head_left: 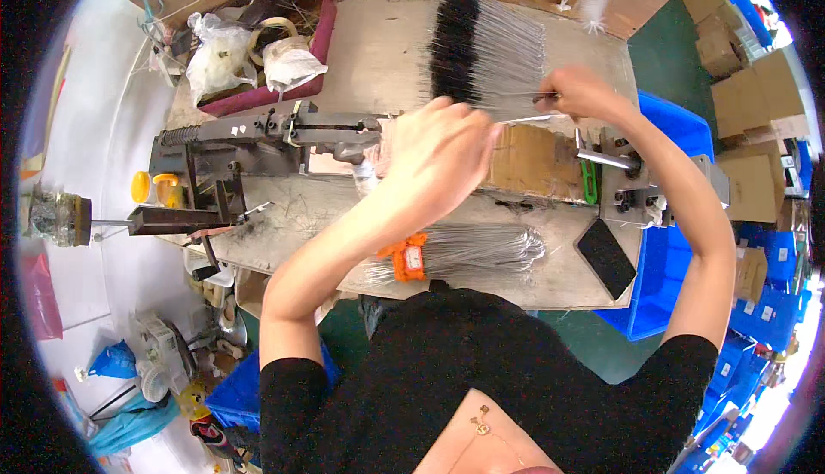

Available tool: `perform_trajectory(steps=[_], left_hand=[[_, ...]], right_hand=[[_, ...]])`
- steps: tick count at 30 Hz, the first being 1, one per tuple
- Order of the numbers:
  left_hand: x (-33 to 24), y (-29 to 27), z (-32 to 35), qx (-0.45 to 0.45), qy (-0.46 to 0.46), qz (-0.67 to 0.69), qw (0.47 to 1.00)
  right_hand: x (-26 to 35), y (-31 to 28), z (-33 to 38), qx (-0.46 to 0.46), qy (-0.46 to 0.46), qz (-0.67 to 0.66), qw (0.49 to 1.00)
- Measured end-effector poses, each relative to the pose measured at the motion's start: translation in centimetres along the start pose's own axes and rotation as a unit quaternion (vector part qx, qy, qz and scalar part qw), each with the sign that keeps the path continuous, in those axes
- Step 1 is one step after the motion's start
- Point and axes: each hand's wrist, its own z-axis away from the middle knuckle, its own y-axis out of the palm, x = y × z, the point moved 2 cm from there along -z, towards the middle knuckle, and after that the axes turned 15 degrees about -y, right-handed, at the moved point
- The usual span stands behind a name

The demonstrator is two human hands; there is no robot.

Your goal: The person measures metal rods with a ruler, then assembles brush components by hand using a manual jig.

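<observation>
The person is leaning over a worn wooden bench [378, 53], and everything here is placed against the metal jig [284, 126] that is lying across the bench's middle. The left hand [438, 152] is hovering just right of the jig's right end, back of the hand up and fingers curled downward; whether it is gripping anything underneath cannot be told, since the fingers are hiding what is below them. The right hand [580, 93] is sitting farther right of the jig, pinched closed on the near ends of a few thin grey wires [507, 57]. Those wires are lying fanned out on the bench beyond and to the right of the jig, their far ends dipped in black [455, 40]. A second bundle [477, 250] of the same wires, tied with an orange band [408, 257], is resting on the bench's near edge, below and right of the jig. A dark red tray [322, 44] holding crumpled plastic bags [219, 53] is sitting just behind the jig, toward the far left corner. A small metal block [623, 186] with a green clip [589, 180] is standing well right of the jig, past the left hand, with a black pad [606, 257] nearer the person. Blue crates [666, 242] are showing beyond the bench's right edge.
</observation>
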Motion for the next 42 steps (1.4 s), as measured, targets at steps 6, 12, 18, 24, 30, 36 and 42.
perform_trajectory(steps=[6, 12, 18, 24, 30, 36, 42], left_hand=[[0.5, 1.4, -2.8, 0.189, -0.006, 0.005, 0.982], [3.7, -3.0, 1.2, 0.110, -0.036, 0.023, 0.993], [6.7, -5.4, 6.2, -0.216, -0.111, -0.061, 0.968], [5.7, 4.4, 12.8, 0.305, -0.337, 0.576, 0.680], [13.6, 2.0, 12.3, 0.182, -0.199, 0.863, 0.427], [7.7, 4.5, 8.8, 0.189, -0.338, 0.801, 0.457], [11.8, 4.1, 8.7, 0.240, -0.420, 0.439, 0.757]], right_hand=[[-0.2, 0.7, 4.2, -0.296, -0.232, 0.036, 0.926], [12.3, 4.7, 4.3, -0.407, -0.310, 0.159, 0.845], [14.7, 4.3, -1.5, -0.376, -0.351, 0.047, 0.856], [15.1, 4.5, -2.9, -0.368, -0.335, 0.024, 0.867], [15.0, 4.1, -3.5, -0.334, -0.292, -0.161, 0.881], [15.4, 3.4, -3.2, -0.292, -0.271, -0.163, 0.903], [15.3, 3.2, -3.2, -0.292, -0.298, -0.098, 0.903]])
